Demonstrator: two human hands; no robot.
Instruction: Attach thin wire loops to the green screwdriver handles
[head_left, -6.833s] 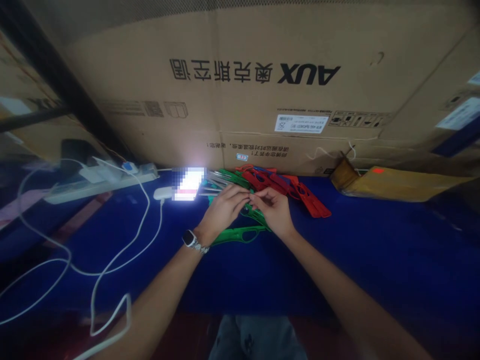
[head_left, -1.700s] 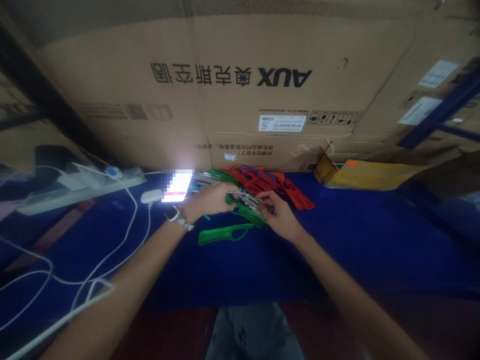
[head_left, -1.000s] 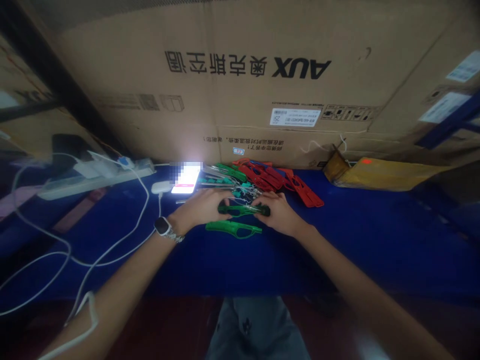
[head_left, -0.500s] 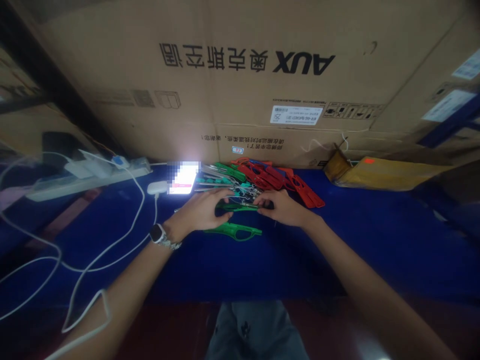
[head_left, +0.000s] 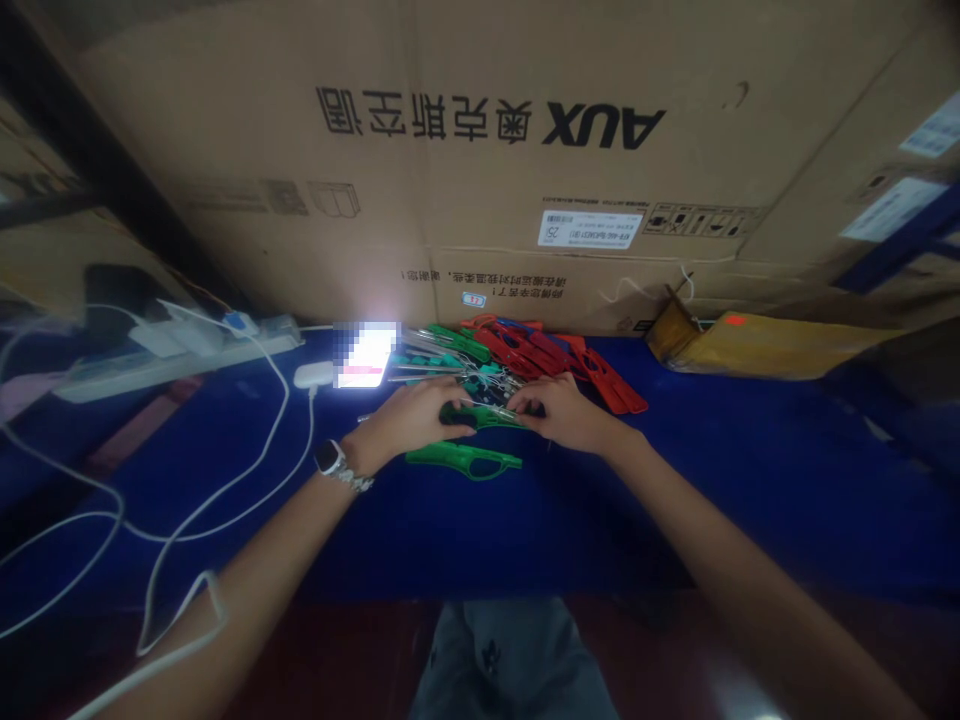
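My left hand point(head_left: 414, 422) and right hand point(head_left: 568, 415) are each curled closed around one end of a green-handled tool point(head_left: 482, 416), holding it level between them. I cannot tell whether it touches the blue desk point(head_left: 675, 480). A second green tool point(head_left: 463, 460) lies flat just nearer me than my hands. Beyond my right hand is a heap of red tools point(head_left: 577, 362), and beyond my left is a lit phone point(head_left: 365, 354).

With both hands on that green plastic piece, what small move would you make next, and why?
Probably set the green piece down beside the loose green piece on the blue table: the left hand and right hand grip its ends just behind that matching one.
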